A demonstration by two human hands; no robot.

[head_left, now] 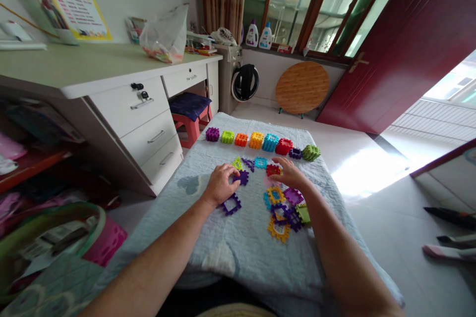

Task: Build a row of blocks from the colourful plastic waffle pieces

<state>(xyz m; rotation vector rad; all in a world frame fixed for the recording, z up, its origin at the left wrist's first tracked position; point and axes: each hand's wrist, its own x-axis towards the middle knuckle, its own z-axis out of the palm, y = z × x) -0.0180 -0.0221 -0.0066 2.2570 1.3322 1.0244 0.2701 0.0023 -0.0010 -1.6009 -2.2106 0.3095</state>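
My left hand is closed at the left edge of a dark purple square tile, thumb and fingers on either side of it. An open-centred purple frame tile lies just below that hand. My right hand has thumb and forefinger around a red notched tile; the contact is partly hidden. Between the hands, farther up, are a lime triangle piece, a purple triangle piece and a blue square tile. A loose pile with yellow tiles and other colours lies left of my right forearm.
Colour-sorted stacks line the far side of the cloth-covered table, from purple to green. A white desk stands left, with a stool beside it. A pink basket is at lower left.
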